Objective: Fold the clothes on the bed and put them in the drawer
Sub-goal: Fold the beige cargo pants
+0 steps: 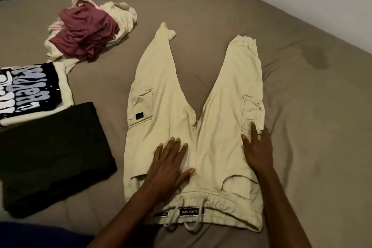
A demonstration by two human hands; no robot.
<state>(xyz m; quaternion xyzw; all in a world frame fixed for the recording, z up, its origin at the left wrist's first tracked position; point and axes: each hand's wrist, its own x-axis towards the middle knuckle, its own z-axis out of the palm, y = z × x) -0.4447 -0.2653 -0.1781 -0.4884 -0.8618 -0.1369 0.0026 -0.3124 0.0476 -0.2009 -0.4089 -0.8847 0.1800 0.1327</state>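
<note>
A pair of cream cargo trousers [193,127] lies spread flat on the bed [302,127], waistband toward the person and the two legs fanned apart toward the headboard, forming a V. The drawstring [189,225] hangs off the waistband at the near edge, next to a black label with white lettering.

The left hand [171,165] lies flat on the trousers' left thigh area, fingers straight and slightly spread, thumb out to the side, gripping nothing. The right hand [257,149] rests flat on the right leg, fingers straight and close together, the tips touching the lower edge of the side pocket [252,112] just beside its white button; it too holds nothing.

To the left of the trousers sit two folded pieces: a dark folded garment [52,157] nearest the person, and beyond it a folded cream shirt [30,90] with a black panel of pale bubble lettering (the words are not readable from here). Farther up the bed is a loose heap of clothes [88,30], maroon fabric on top of cream and pinkish pieces, well apart from the trousers. A darker stain [314,56] marks the sheet to the right of the right leg.
</note>
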